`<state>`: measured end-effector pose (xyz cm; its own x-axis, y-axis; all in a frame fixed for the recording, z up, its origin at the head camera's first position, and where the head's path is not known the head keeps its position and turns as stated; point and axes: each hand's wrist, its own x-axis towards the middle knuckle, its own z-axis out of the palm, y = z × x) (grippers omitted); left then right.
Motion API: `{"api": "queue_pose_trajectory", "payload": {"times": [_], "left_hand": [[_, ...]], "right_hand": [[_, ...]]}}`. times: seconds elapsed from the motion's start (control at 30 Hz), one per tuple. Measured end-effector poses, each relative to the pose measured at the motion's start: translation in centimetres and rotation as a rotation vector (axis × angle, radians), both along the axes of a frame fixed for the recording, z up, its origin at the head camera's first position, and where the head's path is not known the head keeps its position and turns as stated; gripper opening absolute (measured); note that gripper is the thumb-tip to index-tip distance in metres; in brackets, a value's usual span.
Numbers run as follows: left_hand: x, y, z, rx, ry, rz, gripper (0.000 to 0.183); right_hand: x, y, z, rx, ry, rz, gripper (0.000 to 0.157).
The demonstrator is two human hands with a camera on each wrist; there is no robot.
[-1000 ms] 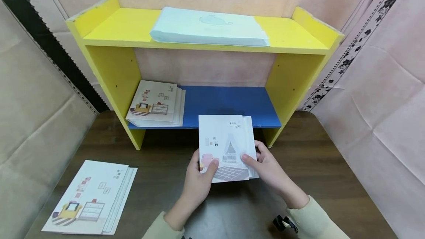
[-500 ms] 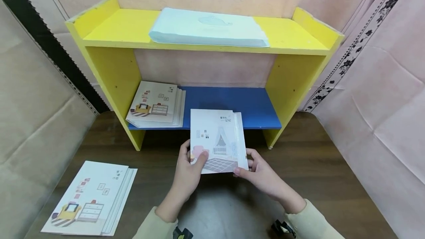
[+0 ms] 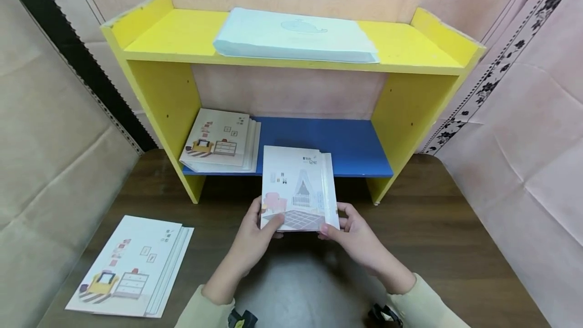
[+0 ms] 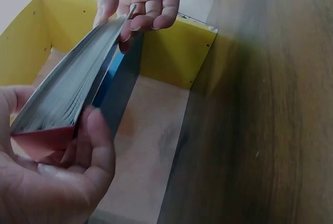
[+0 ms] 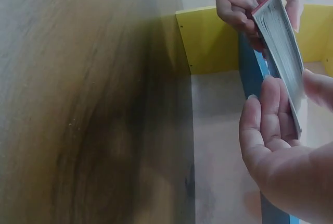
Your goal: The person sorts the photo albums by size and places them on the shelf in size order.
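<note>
A white-covered book, printed with a pink armchair, a tower and a barcode, is held just in front of the blue shelf in the head view. My left hand grips its lower left, thumb on the cover and fingers beneath. At the lower right corner, my right hand pinches it the same way. The left wrist view shows the book's page edges and a red edge by my left palm. In the right wrist view, my right fingers lie along the book's underside.
Overlapping white booklets lie on the brown table at left. Similar ones rest at the blue shelf's left end. A pale blue folded packet lies atop the yellow bookshelf. Yellow side panels bound the blue shelf.
Both hands have carried the book left and slightly up towards the blue shelf. My right hand has slid down to its lower right corner. The head view has shifted slightly.
</note>
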<state>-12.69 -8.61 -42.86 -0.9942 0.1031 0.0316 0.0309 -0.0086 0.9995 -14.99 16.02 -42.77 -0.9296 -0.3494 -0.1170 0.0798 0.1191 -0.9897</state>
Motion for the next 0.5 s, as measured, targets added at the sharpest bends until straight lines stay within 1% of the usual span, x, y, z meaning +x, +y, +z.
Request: {"api": "queue_pose_trajectory", "payload": {"times": [0.07, 0.13, 0.27, 0.5], "left_hand": [[0.21, -0.19, -0.07, 0.014, -0.013, -0.025, 0.051], [0.4, -0.34, -0.17, 0.031, -0.033, -0.033, 0.05], [0.62, -0.57, -0.23, 0.06, -0.054, -0.016, 0.049], [0.72, -0.92, 0.45, 0.125, -0.062, 0.018, 0.047]], "right_hand": [[0.0, -0.1, 0.07, -0.002, -0.001, -0.014, 0.059], [0.04, -0.2, 0.1, -0.004, -0.001, -0.014, 0.06], [0.12, -0.43, 0.21, -0.018, -0.014, -0.026, 0.06], [-0.01, -0.97, 0.68, -0.049, -0.02, -0.046, 0.06]]}}
